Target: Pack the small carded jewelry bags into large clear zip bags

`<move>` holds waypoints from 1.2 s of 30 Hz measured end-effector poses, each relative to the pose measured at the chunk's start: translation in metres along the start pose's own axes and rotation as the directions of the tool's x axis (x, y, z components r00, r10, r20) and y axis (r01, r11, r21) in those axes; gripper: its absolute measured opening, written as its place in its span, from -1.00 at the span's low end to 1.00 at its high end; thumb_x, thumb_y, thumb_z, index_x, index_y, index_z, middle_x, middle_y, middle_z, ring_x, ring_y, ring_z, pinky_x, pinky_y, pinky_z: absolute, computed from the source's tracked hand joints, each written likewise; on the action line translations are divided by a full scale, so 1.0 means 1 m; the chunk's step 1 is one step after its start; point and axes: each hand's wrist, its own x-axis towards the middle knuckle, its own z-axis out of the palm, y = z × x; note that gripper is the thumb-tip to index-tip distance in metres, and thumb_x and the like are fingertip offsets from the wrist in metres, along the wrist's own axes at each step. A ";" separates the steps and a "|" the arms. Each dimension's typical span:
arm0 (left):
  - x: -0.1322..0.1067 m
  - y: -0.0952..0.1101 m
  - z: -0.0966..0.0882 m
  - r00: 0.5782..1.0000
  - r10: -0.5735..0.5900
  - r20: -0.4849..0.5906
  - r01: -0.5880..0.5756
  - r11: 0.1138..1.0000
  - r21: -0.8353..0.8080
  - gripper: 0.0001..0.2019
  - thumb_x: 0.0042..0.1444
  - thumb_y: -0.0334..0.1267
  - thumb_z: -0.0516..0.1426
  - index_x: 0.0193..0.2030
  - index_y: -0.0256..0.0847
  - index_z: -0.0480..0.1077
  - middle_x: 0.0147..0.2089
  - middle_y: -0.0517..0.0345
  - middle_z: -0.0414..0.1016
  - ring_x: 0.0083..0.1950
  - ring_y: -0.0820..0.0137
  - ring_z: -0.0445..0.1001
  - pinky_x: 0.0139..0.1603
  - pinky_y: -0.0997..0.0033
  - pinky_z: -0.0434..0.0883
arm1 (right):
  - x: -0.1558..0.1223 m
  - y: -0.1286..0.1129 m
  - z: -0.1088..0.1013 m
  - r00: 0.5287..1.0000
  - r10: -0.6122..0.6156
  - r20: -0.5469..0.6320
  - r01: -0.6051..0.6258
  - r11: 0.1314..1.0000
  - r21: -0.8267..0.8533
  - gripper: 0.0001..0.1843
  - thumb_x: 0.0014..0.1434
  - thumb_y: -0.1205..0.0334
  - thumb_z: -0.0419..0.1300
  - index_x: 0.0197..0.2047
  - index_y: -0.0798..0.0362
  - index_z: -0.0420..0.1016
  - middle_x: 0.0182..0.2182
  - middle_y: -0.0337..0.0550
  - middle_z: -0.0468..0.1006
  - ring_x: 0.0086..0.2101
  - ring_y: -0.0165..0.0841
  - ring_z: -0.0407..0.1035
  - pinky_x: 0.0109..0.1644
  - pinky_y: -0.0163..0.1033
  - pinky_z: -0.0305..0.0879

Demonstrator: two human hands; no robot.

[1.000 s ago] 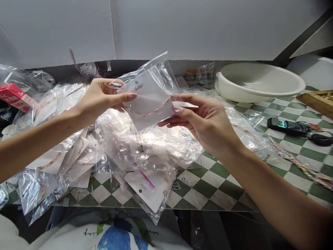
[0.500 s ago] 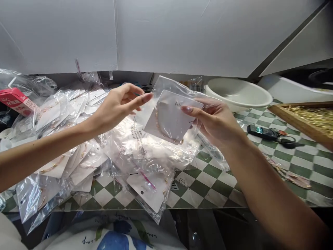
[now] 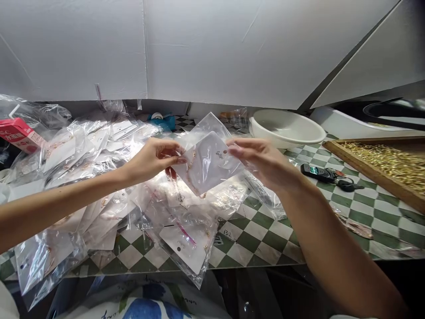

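A clear plastic bag (image 3: 211,122) holds a white card (image 3: 212,166) with a fine gold-coloured chain (image 3: 190,167) on it, perhaps a bracelet. It hangs tilted above the table between my two hands. My left hand (image 3: 157,157) pinches its left side between thumb and fingers. At the right side, my right hand (image 3: 265,159) has thumb and fingers closed on the bag near the card's punched hole. Some of the right fingers are hidden behind the plastic. Below lies a stack of empty-looking printed bags (image 3: 175,190), and nearer me another bagged card (image 3: 184,248).
A heap of bagged jewellery cards (image 3: 96,146) covers the left side, beside a red drink carton (image 3: 21,133). On the right are a white bowl (image 3: 288,126), keys with a black fob (image 3: 318,173), and a wooden tray (image 3: 375,177) of gold-coloured pieces. White panels (image 3: 215,53) rise behind.
My left hand has come down and right and taken hold of the bag's left side. My right hand has shifted its grip toward the edge. The view has turned slightly right.
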 end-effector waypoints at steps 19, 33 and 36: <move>0.005 0.005 0.031 0.879 -0.322 -0.351 0.056 0.801 -0.597 -0.84 0.25 -0.34 0.33 -0.31 -0.40 0.54 -0.31 0.06 0.60 -0.28 0.46 0.63 0.09 0.34 0.55 | -0.002 0.012 0.032 0.593 -0.731 -0.336 0.550 0.673 -0.494 -0.39 0.21 -0.05 0.36 0.29 -0.26 0.38 0.25 -0.11 0.45 0.30 0.03 0.31 0.35 0.33 0.28; -0.017 0.005 0.004 0.920 0.276 -0.278 -0.174 0.924 0.341 -0.39 0.10 -0.03 0.40 0.24 -0.18 0.42 0.36 -0.16 0.45 0.29 0.02 0.49 0.28 -0.05 0.49 | -0.015 0.000 0.056 0.771 -0.528 -0.356 0.517 0.845 -0.136 -0.74 0.24 0.38 0.37 -0.07 -0.16 0.68 -0.19 -0.27 0.72 -0.18 -0.31 0.63 -0.13 -0.19 0.59; -0.013 0.005 -0.003 0.966 0.252 -0.057 -0.225 0.929 0.293 -0.79 0.23 -0.14 0.32 -0.13 -0.24 0.62 -0.13 0.01 0.71 -0.11 0.21 0.67 0.04 0.13 0.62 | -0.016 -0.003 0.057 0.843 -0.433 -0.320 0.459 0.889 0.005 -0.60 0.26 0.37 0.37 0.11 -0.23 0.63 0.03 -0.29 0.68 -0.18 -0.40 0.62 -0.04 -0.24 0.63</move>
